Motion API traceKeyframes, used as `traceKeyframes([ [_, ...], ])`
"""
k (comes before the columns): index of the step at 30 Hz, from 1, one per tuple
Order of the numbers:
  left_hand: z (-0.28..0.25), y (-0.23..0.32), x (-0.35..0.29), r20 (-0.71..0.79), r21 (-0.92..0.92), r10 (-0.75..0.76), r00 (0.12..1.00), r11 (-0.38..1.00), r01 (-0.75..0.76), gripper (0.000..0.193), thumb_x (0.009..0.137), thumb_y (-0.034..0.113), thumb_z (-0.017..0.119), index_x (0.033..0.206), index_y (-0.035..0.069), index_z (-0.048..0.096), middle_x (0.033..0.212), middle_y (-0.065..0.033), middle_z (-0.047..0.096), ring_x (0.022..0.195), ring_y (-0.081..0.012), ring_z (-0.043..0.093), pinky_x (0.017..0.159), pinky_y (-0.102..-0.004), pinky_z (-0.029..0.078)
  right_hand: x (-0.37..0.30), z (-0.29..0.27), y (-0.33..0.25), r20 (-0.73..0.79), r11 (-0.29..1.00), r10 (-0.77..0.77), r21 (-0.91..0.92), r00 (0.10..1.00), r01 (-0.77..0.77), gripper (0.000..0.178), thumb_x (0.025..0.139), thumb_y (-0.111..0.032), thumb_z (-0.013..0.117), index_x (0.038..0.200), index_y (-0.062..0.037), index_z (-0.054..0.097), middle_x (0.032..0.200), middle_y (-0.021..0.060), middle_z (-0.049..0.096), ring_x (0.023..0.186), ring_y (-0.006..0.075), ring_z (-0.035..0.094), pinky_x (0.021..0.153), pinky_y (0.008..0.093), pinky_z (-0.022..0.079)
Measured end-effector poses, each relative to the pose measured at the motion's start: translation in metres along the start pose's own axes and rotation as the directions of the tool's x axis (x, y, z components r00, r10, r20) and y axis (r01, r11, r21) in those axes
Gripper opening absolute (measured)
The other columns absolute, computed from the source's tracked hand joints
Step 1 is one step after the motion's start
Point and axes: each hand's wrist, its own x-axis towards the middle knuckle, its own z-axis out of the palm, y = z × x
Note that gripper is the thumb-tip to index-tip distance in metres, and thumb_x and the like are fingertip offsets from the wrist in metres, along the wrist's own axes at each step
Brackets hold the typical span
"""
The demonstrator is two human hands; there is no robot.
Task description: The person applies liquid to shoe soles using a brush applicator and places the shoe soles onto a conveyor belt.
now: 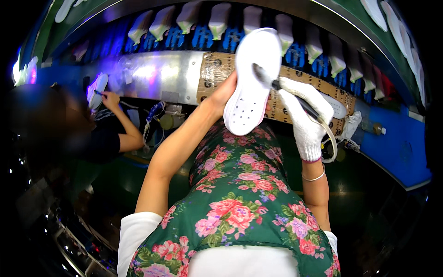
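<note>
A white shoe (251,92) with small holes near its lower end is held up over the bench, its long side toward me. My bare left hand (224,91) is closed on its left edge, and some of the fingers are hidden behind it. My right hand (307,113), in a white knitted glove, grips a dark-handled brush (276,85). The brush's grey bristles are blurred and lie over the shoe's middle, apparently touching it. From the handle's lower end a pale tube (330,138) loops down past my wrist.
Behind the shoe, brown cardboard (213,74) and a metal plate (161,76) cover the bench. A row of shoe forms (218,21) on blue holders runs along the back. Another pale shoe (336,107) and a small bottle (376,128) lie right. At left, a co-worker's hand (110,100) works at a white shoe (98,87).
</note>
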Motion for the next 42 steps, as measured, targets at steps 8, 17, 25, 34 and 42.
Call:
traceKeyframes([
  [8, -0.008, -0.025, -0.027, -0.143, 0.364, 0.146, 0.979, 0.928, -0.085, 0.049, 0.105, 0.027, 0.047, 0.146, 0.003, 0.038, 0.144, -0.0184, 0.048, 0.129, -0.0318, 0.052, 0.108, -0.0503, 0.046, 0.003, -0.005, -0.006, 0.236, 0.985, -0.099, -0.118, 0.967, 0.130, 0.015, 0.079, -0.006, 0.078, 0.094, -0.0043, 0.077, 0.096, 0.0110, 0.075, 0.089, 0.0214, 0.072, 0.082, 0.0312, 0.055],
  [17, 0.022, -0.024, -0.056, -0.048, -0.504, 0.306, 0.951, 0.815, -0.287, 0.083, 0.097, 0.071, 0.031, 0.155, 0.011, 0.029, 0.154, -0.0193, 0.038, 0.135, -0.0401, 0.045, 0.105, -0.0568, 0.045, -0.012, 0.001, -0.021, 0.175, 0.972, -0.195, -0.098, 0.965, 0.214, 0.021, 0.076, -0.005, 0.079, 0.096, -0.0077, 0.076, 0.092, 0.0102, 0.074, 0.081, 0.0259, 0.071, 0.074, 0.0339, 0.056],
  [25, 0.038, -0.044, -0.033, 0.012, -0.250, 0.349, 0.937, 0.908, -0.335, 0.107, 0.066, 0.055, 0.078, 0.150, 0.007, 0.033, 0.139, -0.0242, 0.048, 0.121, -0.0380, 0.056, 0.104, -0.0544, 0.047, -0.014, 0.001, -0.041, 0.100, 0.955, -0.238, -0.158, 0.966, 0.252, 0.023, 0.074, -0.003, 0.080, 0.097, -0.0037, 0.075, 0.094, 0.0117, 0.075, 0.080, 0.0230, 0.071, 0.072, 0.0319, 0.055],
  [34, 0.050, -0.070, -0.019, -0.073, -0.216, 0.386, 0.920, 0.894, -0.393, 0.104, 0.077, 0.085, 0.052, 0.153, 0.016, 0.033, 0.146, -0.0160, 0.048, 0.134, -0.0341, 0.048, 0.114, -0.0537, 0.037, -0.007, 0.004, -0.045, 0.136, 0.903, -0.346, -0.222, 0.928, 0.369, 0.037, 0.076, -0.006, 0.076, 0.113, -0.0091, 0.074, 0.104, 0.0089, 0.073, 0.094, 0.0275, 0.070, 0.082, 0.0381, 0.053],
  [42, 0.014, -0.101, -0.008, -0.072, -0.521, 0.175, 0.982, 0.833, -0.186, 0.105, 0.070, 0.079, 0.068, 0.144, 0.009, 0.045, 0.140, -0.0160, 0.054, 0.129, -0.0328, 0.052, 0.113, -0.0503, 0.038, -0.015, 0.022, -0.050, 0.011, 0.913, -0.368, -0.182, 0.930, 0.364, 0.037, 0.073, -0.002, 0.077, 0.109, -0.0094, 0.075, 0.100, 0.0086, 0.074, 0.083, 0.0259, 0.071, 0.078, 0.0361, 0.053],
])
